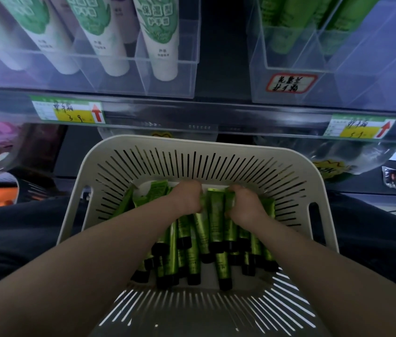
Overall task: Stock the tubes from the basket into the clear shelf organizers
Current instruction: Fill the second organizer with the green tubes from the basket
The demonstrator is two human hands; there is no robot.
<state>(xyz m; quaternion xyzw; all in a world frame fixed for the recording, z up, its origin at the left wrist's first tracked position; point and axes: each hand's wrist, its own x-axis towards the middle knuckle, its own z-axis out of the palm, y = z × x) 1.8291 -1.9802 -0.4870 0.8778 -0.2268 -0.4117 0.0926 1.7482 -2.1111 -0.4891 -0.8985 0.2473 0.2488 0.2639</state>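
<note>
Reaching into the basket (143, 147), left hand (187, 198) and right hand (245, 203) each grip green tubes (216, 224).

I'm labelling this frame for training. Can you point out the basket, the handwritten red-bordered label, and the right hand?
basket (199, 152): head view, far rim.
handwritten red-bordered label (290, 83): head view, centre.
right hand (245, 205): head view, back of hand.

My bare forearms reached forward and converged. My left hand (187, 198) and right hand (245, 203) sat close together, knuckles up, fingers curled under and closed in a grip, wrists bent slightly downward.
</note>
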